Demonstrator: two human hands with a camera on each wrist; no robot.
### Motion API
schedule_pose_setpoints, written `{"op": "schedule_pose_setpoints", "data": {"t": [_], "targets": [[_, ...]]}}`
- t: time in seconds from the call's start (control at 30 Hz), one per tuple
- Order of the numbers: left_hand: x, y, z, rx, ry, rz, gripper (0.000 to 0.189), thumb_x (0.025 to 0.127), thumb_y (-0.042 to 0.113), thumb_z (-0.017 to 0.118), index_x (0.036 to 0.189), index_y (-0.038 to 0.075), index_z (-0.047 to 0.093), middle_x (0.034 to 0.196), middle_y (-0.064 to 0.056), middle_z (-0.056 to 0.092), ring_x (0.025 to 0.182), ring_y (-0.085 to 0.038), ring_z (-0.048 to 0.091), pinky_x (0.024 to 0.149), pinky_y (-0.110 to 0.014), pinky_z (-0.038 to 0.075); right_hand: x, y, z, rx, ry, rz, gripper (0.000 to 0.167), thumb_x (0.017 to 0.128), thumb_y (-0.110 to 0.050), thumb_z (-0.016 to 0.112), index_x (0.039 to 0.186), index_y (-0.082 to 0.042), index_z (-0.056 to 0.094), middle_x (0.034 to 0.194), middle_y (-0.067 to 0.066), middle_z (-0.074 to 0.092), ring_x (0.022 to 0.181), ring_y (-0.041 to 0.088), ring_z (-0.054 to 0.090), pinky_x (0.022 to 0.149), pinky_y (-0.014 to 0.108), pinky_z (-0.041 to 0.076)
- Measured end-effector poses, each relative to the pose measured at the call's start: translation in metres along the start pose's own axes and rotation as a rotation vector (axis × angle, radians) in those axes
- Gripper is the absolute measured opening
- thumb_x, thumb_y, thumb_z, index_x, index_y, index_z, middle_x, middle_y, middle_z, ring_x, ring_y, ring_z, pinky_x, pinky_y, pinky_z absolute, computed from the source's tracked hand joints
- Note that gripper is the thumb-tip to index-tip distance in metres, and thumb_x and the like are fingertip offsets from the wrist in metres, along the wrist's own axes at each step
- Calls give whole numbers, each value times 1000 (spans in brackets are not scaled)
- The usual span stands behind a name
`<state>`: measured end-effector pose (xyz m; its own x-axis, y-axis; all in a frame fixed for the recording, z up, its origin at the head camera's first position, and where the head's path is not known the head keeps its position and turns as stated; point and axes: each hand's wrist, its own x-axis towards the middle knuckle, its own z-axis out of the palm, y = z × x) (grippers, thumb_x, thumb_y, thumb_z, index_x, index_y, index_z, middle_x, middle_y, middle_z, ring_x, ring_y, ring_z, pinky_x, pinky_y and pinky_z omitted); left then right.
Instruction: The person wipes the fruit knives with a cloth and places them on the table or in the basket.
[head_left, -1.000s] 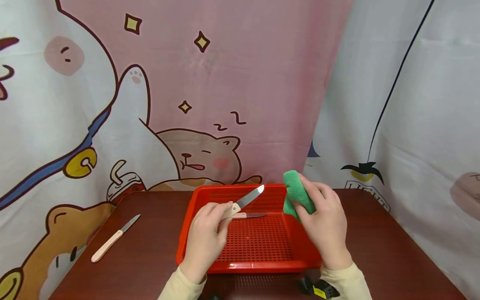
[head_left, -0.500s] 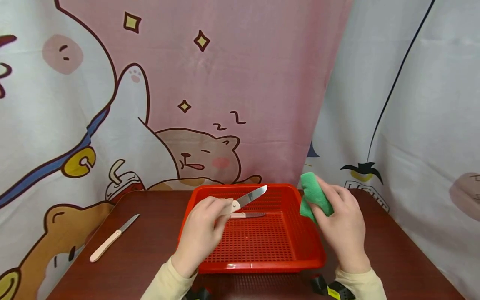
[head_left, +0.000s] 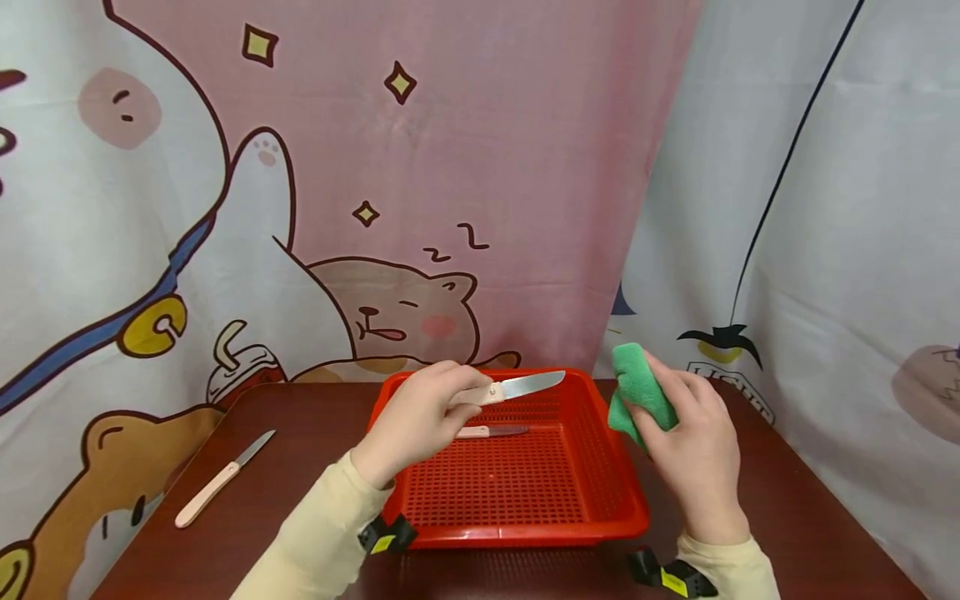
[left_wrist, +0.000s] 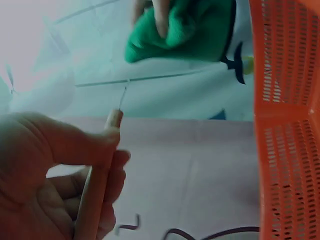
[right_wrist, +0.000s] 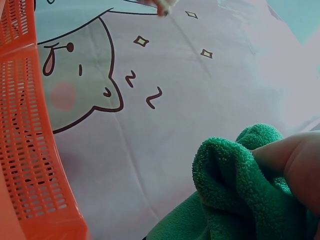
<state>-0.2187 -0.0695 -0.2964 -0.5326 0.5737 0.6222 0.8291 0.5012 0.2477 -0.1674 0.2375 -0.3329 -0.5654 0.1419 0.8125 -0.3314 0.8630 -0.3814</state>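
My left hand grips a knife by its pale handle, the blade pointing right above the red basket. In the left wrist view, the thumb presses along the handle and the blade shows nearly edge-on. A folded green cloth is pinched between the thumb and fingers of my right hand, at the basket's right side. The right wrist view shows the cloth bunched up under the thumb. A gap separates cloth and blade tip.
A second knife with a pale handle lies in the basket. Another knife rests on the dark brown table at the left. Behind the table hangs a curtain printed with cartoon animals.
The left hand has moved slightly up and right, turning the knife closer to level. My right hand has carried the green cloth to the right, away from the blade.
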Motion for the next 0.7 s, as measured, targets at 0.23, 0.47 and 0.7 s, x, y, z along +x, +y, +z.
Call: {"op": "schedule_pose_setpoints", "data": {"t": [0.23, 0.47, 0.7], "targets": [[16, -27, 24, -6, -186, -20, 19, 88, 6, 75, 105, 13, 70, 98, 1, 67, 85, -14, 62, 76, -33, 52, 0, 0, -2, -7, -14, 19, 62, 76, -1, 81, 134, -16, 64, 110, 19, 61, 94, 37, 55, 72, 53, 43], [22, -62, 60, -28, -355, -96, 18, 89, 2, 70, 100, 16, 72, 98, 5, 69, 88, -13, 63, 81, -32, 52, 0, 2, -2, -5, -23, 32, 63, 77, -2, 81, 135, -18, 63, 111, 18, 60, 94, 36, 55, 72, 52, 43], [22, -83, 87, -36, -448, -137, 13, 89, 5, 72, 98, 14, 71, 94, 4, 69, 83, -12, 62, 81, -32, 52, 0, 3, -2, -3, -19, 40, 63, 77, -2, 81, 135, -19, 63, 112, 17, 61, 95, 36, 55, 71, 52, 43]]}}
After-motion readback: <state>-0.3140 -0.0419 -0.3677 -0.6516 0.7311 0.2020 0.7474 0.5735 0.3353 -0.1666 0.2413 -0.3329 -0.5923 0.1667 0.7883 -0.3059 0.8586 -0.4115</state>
